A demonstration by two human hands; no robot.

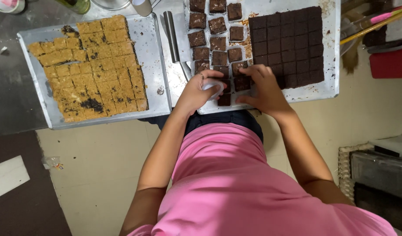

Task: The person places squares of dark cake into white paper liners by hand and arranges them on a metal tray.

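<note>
**Dark brown squares handled at the near edge of a metal tray**

Dark brown cake pieces (pixel 218 43) lie apart from each other on the left half of a metal tray (pixel 332 57). On the right half of this tray sits a large dark slab (pixel 288 43), already cut in a grid but not separated. Both hands of the person work at the near edge of the tray, between the loose pieces and the slab.

The left hand (pixel 196 91) has its fingers curled around a small white paper cup (pixel 212 87), gripping it just beside a loose piece at the tray's near edge. The right hand (pixel 266 89) lies flat over the near left corner of the slab, with fingers bent down and touching the squares (pixel 242 83) there; whether it pinches one of them cannot be told.

A metal knife (pixel 172 35) lies along the left edge of this tray. To the left, a second metal tray (pixel 155 57) carries a golden-brown slab (pixel 94 65), also cut in small squares, with some dark spots on it. Both trays rest on a grey surface (pixel 8 96). The person wears a pink shirt (pixel 227 183).
</note>
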